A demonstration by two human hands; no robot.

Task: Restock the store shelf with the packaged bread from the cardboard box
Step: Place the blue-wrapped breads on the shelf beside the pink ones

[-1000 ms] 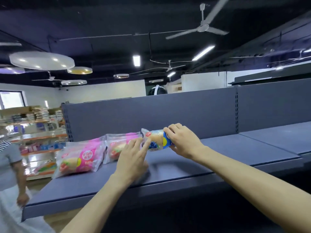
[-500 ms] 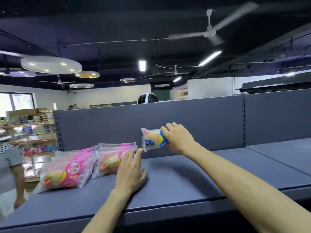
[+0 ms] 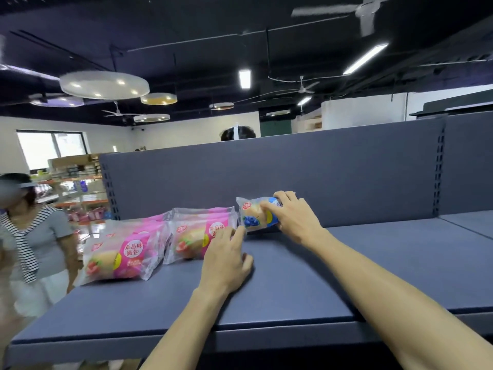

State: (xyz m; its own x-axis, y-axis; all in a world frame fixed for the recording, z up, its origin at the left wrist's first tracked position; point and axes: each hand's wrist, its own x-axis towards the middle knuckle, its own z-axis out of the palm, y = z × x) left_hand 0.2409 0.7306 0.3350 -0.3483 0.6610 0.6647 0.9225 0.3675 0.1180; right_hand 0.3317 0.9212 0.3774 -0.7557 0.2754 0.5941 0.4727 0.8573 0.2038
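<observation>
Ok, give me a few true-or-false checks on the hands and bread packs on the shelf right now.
1. The right hand grips the blue-labelled clear plastic bread pack. True.
2. The left hand holds a pink pack. False: it rests open on the dark grey metal shelf, fingers by the nearer-right pink-labelled bread pack.
3. The blue pack sits left of the pink packs. False: it is to their right.
4. The cardboard box is out of view. True.

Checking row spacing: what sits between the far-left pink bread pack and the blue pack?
In the head view, a second pink pack lies between the far-left pink pack and the blue pack, with the left hand touching it.
</observation>
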